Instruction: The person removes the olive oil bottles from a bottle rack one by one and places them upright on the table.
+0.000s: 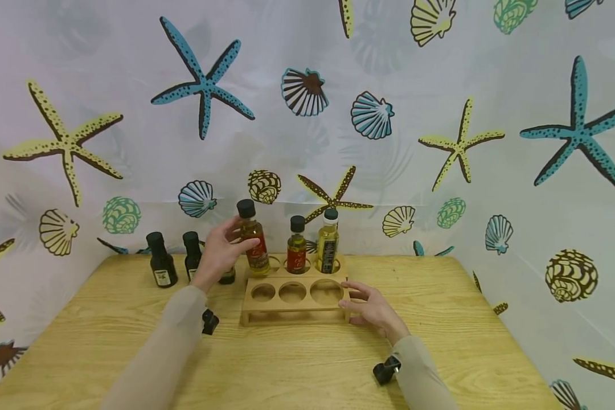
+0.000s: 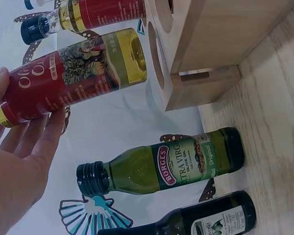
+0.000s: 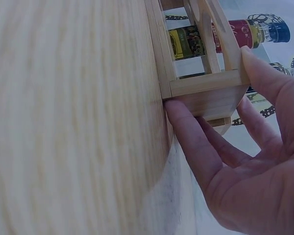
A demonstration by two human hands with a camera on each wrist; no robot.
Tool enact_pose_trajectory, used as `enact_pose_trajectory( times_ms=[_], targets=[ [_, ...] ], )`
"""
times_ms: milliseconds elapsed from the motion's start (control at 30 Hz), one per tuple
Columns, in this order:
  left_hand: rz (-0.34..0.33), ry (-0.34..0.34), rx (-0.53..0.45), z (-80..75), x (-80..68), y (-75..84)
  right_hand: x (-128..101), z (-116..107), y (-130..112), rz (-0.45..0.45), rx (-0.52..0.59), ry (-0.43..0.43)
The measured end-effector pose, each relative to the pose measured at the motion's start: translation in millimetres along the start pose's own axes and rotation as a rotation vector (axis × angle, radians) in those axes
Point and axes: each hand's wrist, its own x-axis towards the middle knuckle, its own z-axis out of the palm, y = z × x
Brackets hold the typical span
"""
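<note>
My left hand holds an olive oil bottle with a red label and black cap, thumb on one side and fingers on the other. The left wrist view shows the bottle's base beside the upper tier of a two-tier wooden bottle rack, near a hole at its left end. My right hand grips the rack's right end, thumb at its upper edge and fingers against the side panel. A smaller red-label bottle and a pale yellow oil bottle stand in the back tier.
Left of the rack stand two dark bottles and a green Borges olive oil bottle, partly hidden behind my left hand in the head view. The front tier shows three round holes. A patterned curtain hangs behind the wooden table.
</note>
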Motion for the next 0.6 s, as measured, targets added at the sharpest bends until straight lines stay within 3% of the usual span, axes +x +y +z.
enact_pose_trajectory(
  times_ms=[167, 400, 600],
  targets=[
    [0.001, -0.027, -0.006, -7.8, -1.6, 2.0, 0.4, 0.1, -0.7, 0.003, 0.002, 0.000],
    [0.005, -0.051, 0.095, -19.7, -3.9, 1.4, 0.0, 0.2, -1.0, -0.002, 0.003, -0.005],
    [-0.016, -0.092, 0.117, -31.5, -6.5, -1.3, -0.5, 0.0, -1.2, 0.001, 0.002, -0.003]
  ],
)
